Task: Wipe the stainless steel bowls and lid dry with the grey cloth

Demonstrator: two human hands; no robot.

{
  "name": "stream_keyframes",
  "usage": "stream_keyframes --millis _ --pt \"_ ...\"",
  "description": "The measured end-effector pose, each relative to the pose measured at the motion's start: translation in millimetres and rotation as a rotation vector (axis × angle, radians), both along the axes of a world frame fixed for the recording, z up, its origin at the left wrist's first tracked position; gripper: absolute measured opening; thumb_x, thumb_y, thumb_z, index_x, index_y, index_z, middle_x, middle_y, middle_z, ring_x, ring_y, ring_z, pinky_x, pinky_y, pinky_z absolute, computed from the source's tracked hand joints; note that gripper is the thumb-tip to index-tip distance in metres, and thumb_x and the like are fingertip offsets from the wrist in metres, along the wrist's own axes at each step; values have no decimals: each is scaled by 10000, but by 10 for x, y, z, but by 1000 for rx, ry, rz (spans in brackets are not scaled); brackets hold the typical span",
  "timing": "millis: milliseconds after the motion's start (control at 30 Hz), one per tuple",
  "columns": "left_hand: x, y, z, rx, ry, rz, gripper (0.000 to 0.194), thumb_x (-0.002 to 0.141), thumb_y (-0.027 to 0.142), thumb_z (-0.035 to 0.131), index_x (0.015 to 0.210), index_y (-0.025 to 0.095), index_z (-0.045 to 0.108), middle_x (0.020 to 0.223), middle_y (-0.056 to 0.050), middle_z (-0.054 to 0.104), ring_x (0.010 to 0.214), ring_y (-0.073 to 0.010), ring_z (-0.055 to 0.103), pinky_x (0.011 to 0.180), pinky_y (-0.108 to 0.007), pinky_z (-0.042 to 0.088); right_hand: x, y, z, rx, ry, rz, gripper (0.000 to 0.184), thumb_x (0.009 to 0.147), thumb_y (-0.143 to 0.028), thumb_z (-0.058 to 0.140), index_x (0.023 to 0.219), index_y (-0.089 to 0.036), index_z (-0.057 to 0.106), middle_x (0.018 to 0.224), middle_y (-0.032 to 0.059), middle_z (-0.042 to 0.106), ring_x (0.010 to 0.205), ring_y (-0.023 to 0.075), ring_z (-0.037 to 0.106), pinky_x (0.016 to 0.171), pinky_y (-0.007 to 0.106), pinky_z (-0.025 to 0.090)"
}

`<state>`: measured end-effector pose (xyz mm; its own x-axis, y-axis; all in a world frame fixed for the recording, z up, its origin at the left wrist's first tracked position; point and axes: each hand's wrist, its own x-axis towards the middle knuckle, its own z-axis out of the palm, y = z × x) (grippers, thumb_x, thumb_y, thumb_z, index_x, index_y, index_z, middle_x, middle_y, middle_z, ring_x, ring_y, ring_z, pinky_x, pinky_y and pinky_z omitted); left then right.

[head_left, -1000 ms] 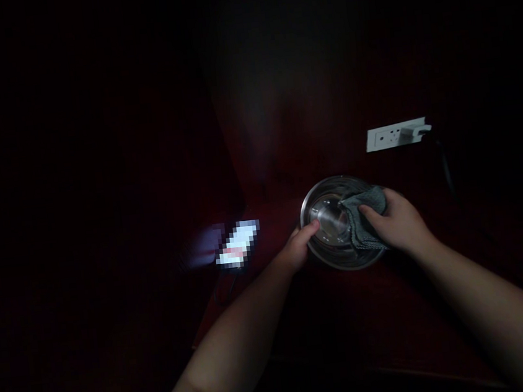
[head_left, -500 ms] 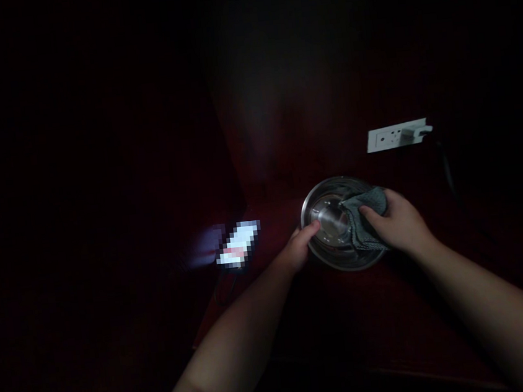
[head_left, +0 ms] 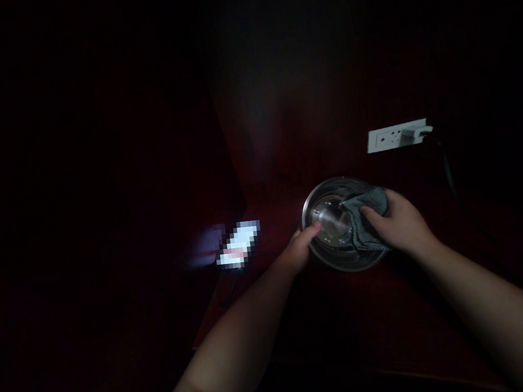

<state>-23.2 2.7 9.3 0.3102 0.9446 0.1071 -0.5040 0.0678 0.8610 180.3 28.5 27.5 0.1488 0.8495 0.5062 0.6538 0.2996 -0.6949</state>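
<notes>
A shiny metal bowl (head_left: 332, 226) is held up with its open side facing me. My left hand (head_left: 300, 248) grips its left rim, the thumb over the inside and the other fingers hidden behind. On the right side, my right hand (head_left: 399, 222) is closed on a folded grey-green cloth (head_left: 364, 219). The cloth lies over the right rim and part of the bowl's inside, with my thumb on top of it. The fingers behind the cloth and the rim are out of sight.
A lit phone (head_left: 238, 245) lies left of the bowl, its screen blurred, with a thin cable below it. On the wall at right is a white socket panel (head_left: 389, 137) with a plug (head_left: 416, 134) and a dark cord. The surroundings are very dark, with a dark red surface (head_left: 293, 317) underneath.
Almost nothing differs. The bowl and both hands have shifted very slightly to the right, with the same grips on the bowl and cloth.
</notes>
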Motion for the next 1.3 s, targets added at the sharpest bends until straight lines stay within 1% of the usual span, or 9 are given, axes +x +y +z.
stream_keyframes --millis 267,433,567,667,933,1067,1300 --pt "-8 5 -7 -16 27 8 611 590 505 750 1044 104 672 974 -130 729 1016 -317 646 961 -436 439 0 -7 -4 11 -9 -8 247 752 -394 573 906 -202 562 847 71 655 759 233 626 701 381 505" --pt "-18 7 -10 -5 25 -1 598 610 492 743 1060 106 668 991 -127 726 1036 -309 639 978 -426 429 10 8 -14 22 3 17 249 754 -398 571 906 -201 562 846 70 657 758 231 629 687 374 510" --pt "-29 22 -33 -2 37 -18 584 619 507 731 1029 93 679 969 -138 728 1031 -324 639 971 -446 430 -1 -9 12 18 -7 3 237 744 -395 575 876 -200 555 824 67 652 745 227 625 684 371 505" --pt "-30 27 -40 10 28 -18 565 630 494 729 1029 97 680 975 -136 728 1043 -319 636 984 -442 421 -2 -13 13 21 -10 1 251 746 -406 572 890 -200 559 839 70 654 751 228 625 685 375 505" --pt "-7 -9 12 8 1 -4 578 640 455 734 1095 106 655 1017 -129 721 1080 -315 621 995 -435 420 2 -11 4 33 14 14 264 747 -402 575 914 -198 567 844 74 659 763 236 630 698 384 514" --pt "-2 -9 10 6 5 -12 591 646 461 726 1111 105 649 1005 -132 724 1073 -323 624 982 -446 431 -4 -18 18 13 -4 -5 272 737 -396 579 908 -185 566 857 84 657 771 244 628 714 394 506" --pt "6 -27 16 -2 2 3 593 641 456 733 1110 102 650 1002 -136 724 1052 -323 634 968 -444 442 8 -11 4 16 2 -5 271 739 -405 577 903 -190 559 847 72 648 759 229 619 700 379 503"
